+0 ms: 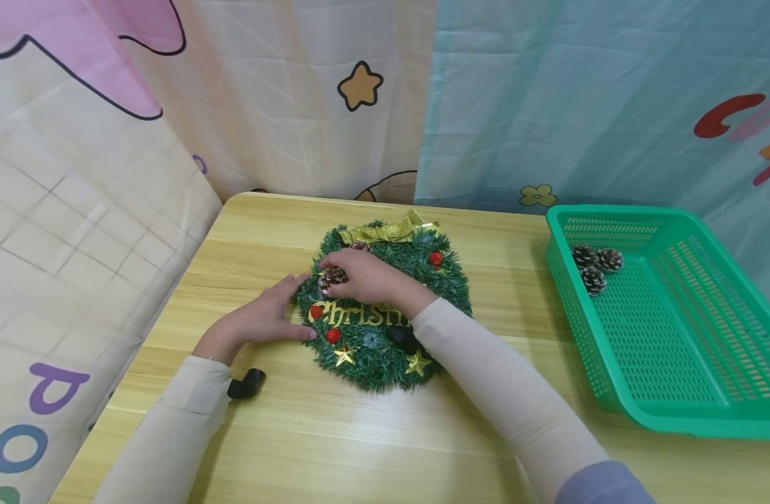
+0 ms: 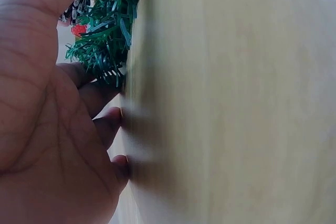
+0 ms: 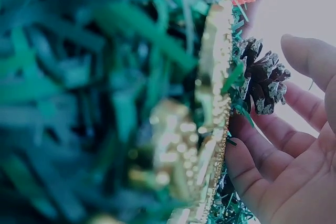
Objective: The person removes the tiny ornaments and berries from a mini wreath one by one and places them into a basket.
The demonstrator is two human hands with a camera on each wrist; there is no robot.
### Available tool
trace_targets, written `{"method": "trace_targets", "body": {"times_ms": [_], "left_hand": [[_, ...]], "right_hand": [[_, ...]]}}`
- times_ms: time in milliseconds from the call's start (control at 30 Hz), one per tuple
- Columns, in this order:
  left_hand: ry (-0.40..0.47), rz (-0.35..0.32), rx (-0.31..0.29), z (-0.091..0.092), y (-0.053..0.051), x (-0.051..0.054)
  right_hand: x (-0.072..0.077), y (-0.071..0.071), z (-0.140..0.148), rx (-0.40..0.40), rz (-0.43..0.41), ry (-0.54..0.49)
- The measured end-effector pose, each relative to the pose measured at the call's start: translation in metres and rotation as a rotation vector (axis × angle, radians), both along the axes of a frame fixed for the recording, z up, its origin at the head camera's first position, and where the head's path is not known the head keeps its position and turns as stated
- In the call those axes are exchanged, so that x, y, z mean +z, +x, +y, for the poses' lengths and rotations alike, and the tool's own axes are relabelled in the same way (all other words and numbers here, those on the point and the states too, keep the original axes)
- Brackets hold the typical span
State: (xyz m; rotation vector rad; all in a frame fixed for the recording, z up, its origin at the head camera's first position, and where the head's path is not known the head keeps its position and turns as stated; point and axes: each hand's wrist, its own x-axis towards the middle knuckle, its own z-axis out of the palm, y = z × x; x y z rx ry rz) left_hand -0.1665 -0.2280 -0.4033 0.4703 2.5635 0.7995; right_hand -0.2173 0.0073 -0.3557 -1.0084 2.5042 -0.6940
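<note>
A round green Christmas wreath (image 1: 444, 290) lies on the table, with gold lettering, red berries and gold stars on it. A pine cone (image 1: 332, 279) with whitened scale tips sits on its left part. My right hand (image 1: 375, 278) is around this pine cone (image 3: 262, 80); in the right wrist view the thumb stands apart from it and the fingers reach behind it. My left hand (image 1: 262, 316) spreads at the wreath's left edge, thumb and fingers apart. In the left wrist view, some fingertips of the left hand (image 2: 58, 124) rest near the tabletop beside the green tinsel (image 2: 107, 30).
At the right stands a green plastic basket (image 1: 675, 413) with several pine cones (image 1: 591, 280) in its left corner. A gold ribbon bow (image 1: 388, 229) tops the wreath. A small black object (image 1: 249, 383) is by the left wrist. Printed curtains (image 1: 498, 91) hang behind the wooden table (image 1: 334, 448).
</note>
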Motion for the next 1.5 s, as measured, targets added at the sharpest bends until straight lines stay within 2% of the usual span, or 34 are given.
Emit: {"method": "trace_targets", "body": {"times_ms": [767, 1233, 1500], "left_hand": [[0.006, 0.010, -0.008, 0.0008, 0.0002, 0.0003], [0.008, -0.001, -0.005, 0.0014, 0.0004, 0.0009], [0.005, 0.000, -0.003, 0.0009, 0.0002, 0.0011]], "right_hand": [[-0.0034, -0.0020, 0.0014, -0.005, 0.043, 0.006], [-0.0022, 0.0001, 0.0044, -0.023, 0.037, -0.044], [-0.0013, 0.0018, 0.0064, -0.026, 0.067, -0.067]]}}
